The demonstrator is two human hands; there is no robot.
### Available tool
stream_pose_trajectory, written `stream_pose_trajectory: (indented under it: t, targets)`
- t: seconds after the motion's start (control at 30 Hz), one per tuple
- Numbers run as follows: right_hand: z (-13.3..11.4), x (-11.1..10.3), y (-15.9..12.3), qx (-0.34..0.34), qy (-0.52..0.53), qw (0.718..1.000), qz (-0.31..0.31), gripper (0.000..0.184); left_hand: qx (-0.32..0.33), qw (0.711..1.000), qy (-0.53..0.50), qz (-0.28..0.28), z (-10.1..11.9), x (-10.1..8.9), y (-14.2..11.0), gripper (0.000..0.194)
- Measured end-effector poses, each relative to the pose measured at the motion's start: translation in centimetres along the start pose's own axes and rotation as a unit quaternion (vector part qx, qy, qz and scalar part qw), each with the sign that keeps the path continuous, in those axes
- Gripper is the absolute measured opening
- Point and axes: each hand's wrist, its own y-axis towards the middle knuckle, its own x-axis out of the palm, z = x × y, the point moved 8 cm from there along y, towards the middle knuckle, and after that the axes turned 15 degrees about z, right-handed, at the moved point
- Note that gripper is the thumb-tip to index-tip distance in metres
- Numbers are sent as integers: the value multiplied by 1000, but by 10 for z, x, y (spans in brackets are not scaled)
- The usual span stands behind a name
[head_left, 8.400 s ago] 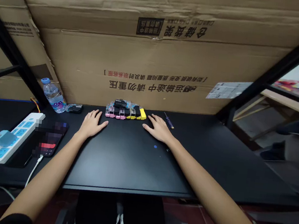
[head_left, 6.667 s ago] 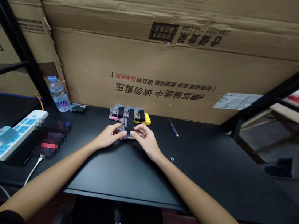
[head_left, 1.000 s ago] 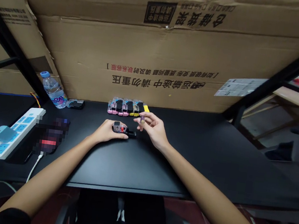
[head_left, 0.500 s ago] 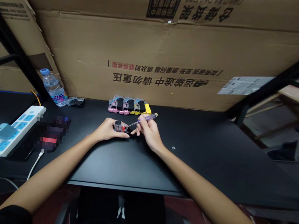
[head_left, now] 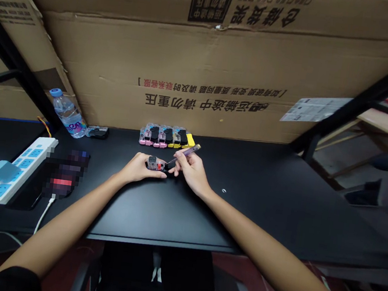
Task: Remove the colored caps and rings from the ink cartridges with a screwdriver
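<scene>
My left hand [head_left: 137,167] is closed around a small clear-and-black plastic device [head_left: 155,163] with a red part, holding it just above or on the black tabletop. I cannot make out what kind of device it is. A slim screwdriver [head_left: 189,150] with a purplish see-through handle is pinched in my right hand [head_left: 193,173], tilted so that its thin metal shaft points down-left. Its tip meets the right end of the device, where fingers partly hide the contact. Behind my hands stands a row of similar clear devices [head_left: 166,136] with black, pink and yellow parts.
A water bottle [head_left: 67,113] leans at the back left beside another clear-and-black device [head_left: 97,132]. Left of me lie a white power strip [head_left: 21,168] and a blurred-out phone with a cable [head_left: 44,214]. A small white bit [head_left: 224,190] lies right. Cardboard [head_left: 205,61] walls the back.
The screwdriver handle has shifted slightly left and tilts a bit more steeply. My left hand keeps its hold on the device. The whole view has shifted a little.
</scene>
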Motion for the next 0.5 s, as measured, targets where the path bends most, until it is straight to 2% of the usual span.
stream_pose_trajectory:
  t: [0.5]
  targets:
    - [-1, -2, 1, -14, -12, 1000, 23, 51, 25, 1000, 2, -9, 0, 1, -1, 52]
